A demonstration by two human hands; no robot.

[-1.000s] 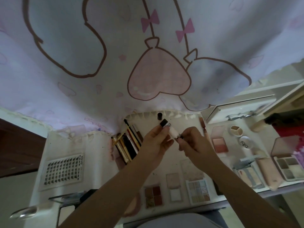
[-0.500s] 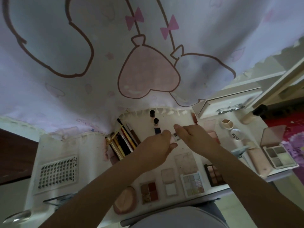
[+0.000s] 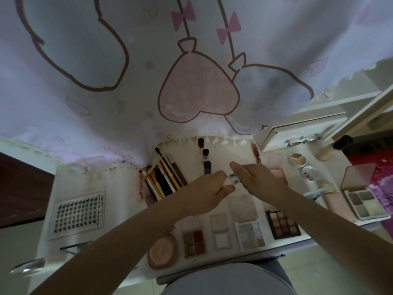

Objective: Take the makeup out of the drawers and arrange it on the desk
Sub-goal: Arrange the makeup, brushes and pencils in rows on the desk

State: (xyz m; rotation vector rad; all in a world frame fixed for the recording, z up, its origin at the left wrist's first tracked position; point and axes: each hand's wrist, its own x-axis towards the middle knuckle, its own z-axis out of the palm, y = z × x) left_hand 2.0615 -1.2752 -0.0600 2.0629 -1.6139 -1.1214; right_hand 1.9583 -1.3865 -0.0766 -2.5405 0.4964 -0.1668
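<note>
- Holding a small pale tube (image 3: 232,180) with dark print, too small to read, between both hands above the middle of the white desk (image 3: 85,184).
- Left hand (image 3: 209,191) curled, pinching one end; right hand (image 3: 258,179) pinching the other.
- Reading "XOYO" on the flat lash tray (image 3: 78,212), "bibi" on the round clear lid (image 3: 309,174).
- Square glossy palettes (image 3: 250,234) lined along the near edge.

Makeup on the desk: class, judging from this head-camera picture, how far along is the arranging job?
Mostly done, it seems. Palettes lie in a row at the front edge, brushes are grouped left of centre, and small bottles line up behind. In hand: the left hand and right hand together hold a small tube low over the desk. Left: setting it down; the drawers' contents cannot be seen.
</note>
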